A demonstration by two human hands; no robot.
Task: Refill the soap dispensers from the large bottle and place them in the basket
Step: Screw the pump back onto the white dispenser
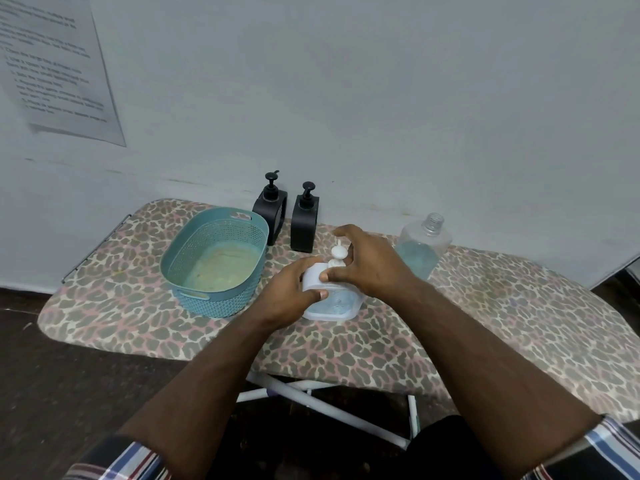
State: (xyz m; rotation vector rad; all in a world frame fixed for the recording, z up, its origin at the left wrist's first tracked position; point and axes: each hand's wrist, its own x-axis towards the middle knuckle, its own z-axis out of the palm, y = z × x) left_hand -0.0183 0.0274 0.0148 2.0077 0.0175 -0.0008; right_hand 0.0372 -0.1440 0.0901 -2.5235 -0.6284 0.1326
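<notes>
**Both hands on white dispenser, mid-board**

The white soap dispenser [332,299] is standing upright on the leopard-print ironing board [485,323], just right of the basket. Blue liquid is showing in its clear lower body.

The left hand [287,296] is wrapping its grip around the dispenser's left side, thumb lying across the front. The right hand [367,261] is coming over from the right, its grip closing around the white pump top [337,252]: thumb pressing at the collar, fingers curling behind the pump head.

The teal basket [194,271] is sitting on the left part of the board, nothing standing in it.

Two black dispensers [270,213] [304,220] are standing upright side by side at the back, against the wall, just behind the basket's right end.

The large clear bottle [424,244] is standing at the right rear, cap off, blue liquid filling the lower part. It is near the right wrist, not touching.

A printed sheet [59,67] is hanging on the wall, upper left; text too blurred to read.
</notes>
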